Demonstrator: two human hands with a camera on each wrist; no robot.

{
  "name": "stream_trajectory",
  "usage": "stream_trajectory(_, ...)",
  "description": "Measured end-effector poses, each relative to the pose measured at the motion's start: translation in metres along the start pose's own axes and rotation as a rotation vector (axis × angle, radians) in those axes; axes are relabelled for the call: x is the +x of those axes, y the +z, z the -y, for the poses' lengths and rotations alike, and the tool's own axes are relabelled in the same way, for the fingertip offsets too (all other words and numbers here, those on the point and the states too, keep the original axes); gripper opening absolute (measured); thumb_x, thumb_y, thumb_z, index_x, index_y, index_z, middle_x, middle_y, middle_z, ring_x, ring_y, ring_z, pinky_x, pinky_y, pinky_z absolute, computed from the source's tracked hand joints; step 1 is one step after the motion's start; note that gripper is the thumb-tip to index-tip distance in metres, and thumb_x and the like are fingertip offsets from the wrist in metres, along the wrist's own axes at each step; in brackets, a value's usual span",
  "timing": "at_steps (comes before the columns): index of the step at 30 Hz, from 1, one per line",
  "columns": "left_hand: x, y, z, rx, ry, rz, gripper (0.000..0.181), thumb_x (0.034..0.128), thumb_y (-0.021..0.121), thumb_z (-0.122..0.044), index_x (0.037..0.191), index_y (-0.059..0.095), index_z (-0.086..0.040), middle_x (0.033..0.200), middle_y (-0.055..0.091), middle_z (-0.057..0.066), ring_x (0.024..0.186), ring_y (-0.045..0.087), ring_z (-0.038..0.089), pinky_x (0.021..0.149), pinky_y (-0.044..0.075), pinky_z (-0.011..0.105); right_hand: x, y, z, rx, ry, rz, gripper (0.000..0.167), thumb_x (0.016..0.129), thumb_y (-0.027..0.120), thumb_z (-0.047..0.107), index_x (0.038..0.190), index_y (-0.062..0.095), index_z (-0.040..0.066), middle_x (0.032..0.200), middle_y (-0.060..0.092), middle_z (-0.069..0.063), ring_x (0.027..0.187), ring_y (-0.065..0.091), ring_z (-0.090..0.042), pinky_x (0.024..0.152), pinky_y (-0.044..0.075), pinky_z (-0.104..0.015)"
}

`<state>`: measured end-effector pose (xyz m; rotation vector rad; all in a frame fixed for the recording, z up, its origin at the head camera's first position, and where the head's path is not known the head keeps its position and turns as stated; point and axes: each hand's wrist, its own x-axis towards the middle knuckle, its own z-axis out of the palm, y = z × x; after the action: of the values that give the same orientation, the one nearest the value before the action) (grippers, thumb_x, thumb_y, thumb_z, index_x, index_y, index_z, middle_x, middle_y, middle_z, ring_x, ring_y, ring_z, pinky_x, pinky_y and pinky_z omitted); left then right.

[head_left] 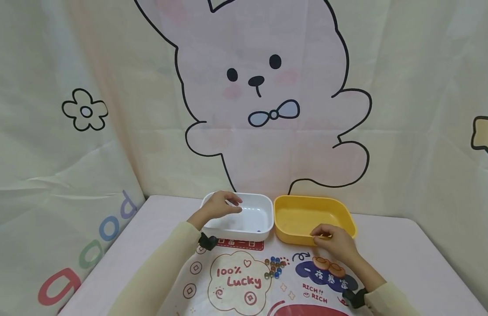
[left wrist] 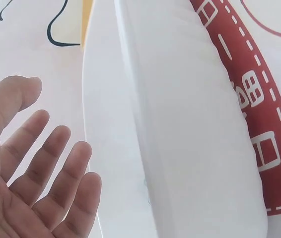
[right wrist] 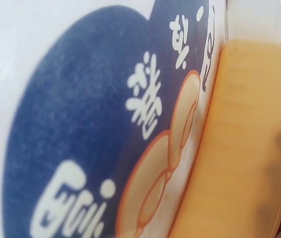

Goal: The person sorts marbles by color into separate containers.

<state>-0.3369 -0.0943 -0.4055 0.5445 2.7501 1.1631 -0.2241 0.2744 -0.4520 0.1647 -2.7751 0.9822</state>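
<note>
Marbles (head_left: 278, 271), well over ten but bunched too tightly for a sure count, lie in one cluster on the tablecloth (head_left: 394, 254), in front of the two tubs; some are blue, others amber-brown. The tubs stand side by side, one white tub (head_left: 232, 234) and one yellow tub (head_left: 289, 234), their neighbouring ends close together. In the white tub, near the front wall, sits one small dark-blue speck (head_left: 259, 231) (perhaps a marble, though too small to be certain); the yellow tub shows plain yellow floor where the hand does not cover it. Two hands are in view: the left hand (head_left: 219, 205) is over the white tub, fingers loosely bent and apart, thumb clear of them, palm bare. The right hand (head_left: 338, 242) is at the front rim of the yellow tub, fingers bent over it; I cannot tell whether they pinch anything. Printed on the cloth are "100% Lucky", "RICH!! RICH" and, on a dark-blue cloud (head_left: 303, 268), the four characters 一夜暴富. One red strip (head_left: 260, 245) with white characters runs partly behind the white tub, so its wording cannot be fully read.
</note>
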Motion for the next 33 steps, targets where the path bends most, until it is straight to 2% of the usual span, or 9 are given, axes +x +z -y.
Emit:
stream_trajectory(9,-0.017,0.007,-0.005,-0.016,0.036,0.011,0.031,0.0825,0.075,-0.029,0.110,0.071,-0.015,0.100,0.070,-0.003,0.090,0.062,0.015,0.073,0.052,0.030,-0.002,0.001,0.000,-0.003,0.003,0.003,0.005,0.085,0.071,0.019,0.089,0.071,0.023,0.089,0.068,0.008,0.087,0.055,-0.013,0.080,0.049,-0.026)
stream_trajectory(17,-0.033,0.017,-0.012,-0.043,0.092,0.010,0.030,0.0823,0.075,-0.027,0.108,0.071,-0.012,0.099,0.069,0.000,0.083,0.060,0.016,0.066,0.051,0.028,-0.001,0.002,-0.002,0.004,0.000,-0.009,0.008,0.085,0.071,0.017,0.089,0.070,0.024,0.087,0.067,0.009,0.087,0.056,-0.013,0.081,0.050,-0.026)
stream_trajectory(22,-0.043,0.027,-0.020,-0.049,0.095,0.026,0.030,0.0817,0.076,-0.028,0.107,0.071,-0.013,0.097,0.069,-0.002,0.080,0.062,0.013,0.066,0.052,0.026,0.000,0.002,-0.001,0.005,-0.014,-0.013,0.007,0.085,0.071,0.017,0.088,0.071,0.024,0.088,0.067,0.009,0.086,0.056,-0.013,0.080,0.050,-0.026)
stream_trajectory(29,-0.051,0.042,-0.031,-0.087,0.068,0.054,0.020,0.0810,0.076,-0.030,0.100,0.072,-0.026,0.096,0.070,-0.006,0.081,0.062,0.012,0.069,0.052,0.026,-0.001,0.001,-0.001,-0.011,-0.011,-0.016,0.007,0.085,0.072,0.017,0.088,0.071,0.023,0.088,0.068,0.008,0.086,0.055,-0.013,0.079,0.050,-0.026)
stream_trajectory(33,-0.053,0.051,-0.035,-0.100,0.071,0.073,0.021,0.0814,0.075,-0.030,0.101,0.072,-0.023,0.096,0.070,-0.006,0.079,0.062,0.013,0.067,0.053,0.025,-0.001,0.001,-0.001,-0.003,-0.011,-0.015,0.007,0.085,0.072,0.018,0.088,0.071,0.024,0.087,0.068,0.009,0.086,0.055,-0.013,0.079,0.050,-0.026)
